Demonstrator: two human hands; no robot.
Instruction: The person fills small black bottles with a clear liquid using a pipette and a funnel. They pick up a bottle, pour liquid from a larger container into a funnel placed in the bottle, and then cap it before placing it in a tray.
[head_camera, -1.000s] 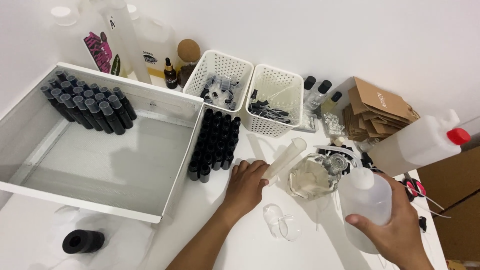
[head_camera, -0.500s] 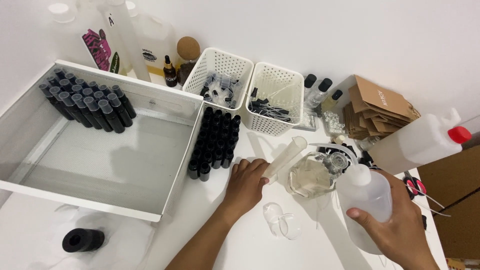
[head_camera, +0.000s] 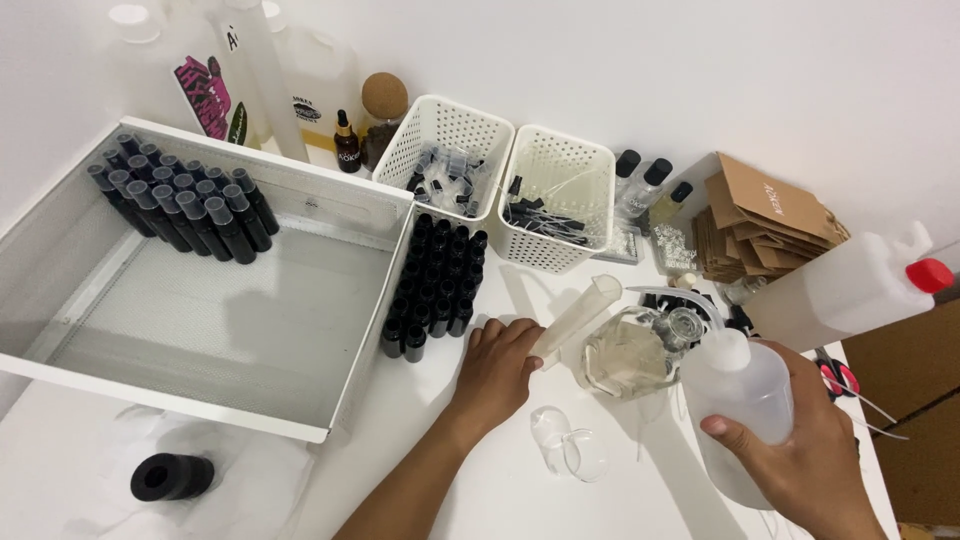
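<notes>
Near the worktop's right edge, the right hand wraps a translucent squeeze bottle (its base hidden by the palm). The left hand grips a tilted clear tube; its fingertips are hidden.

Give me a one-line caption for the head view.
Left hand steadies a tilted clear cylinder while the right hand holds a squeeze bottle beside a glass flask.
</notes>
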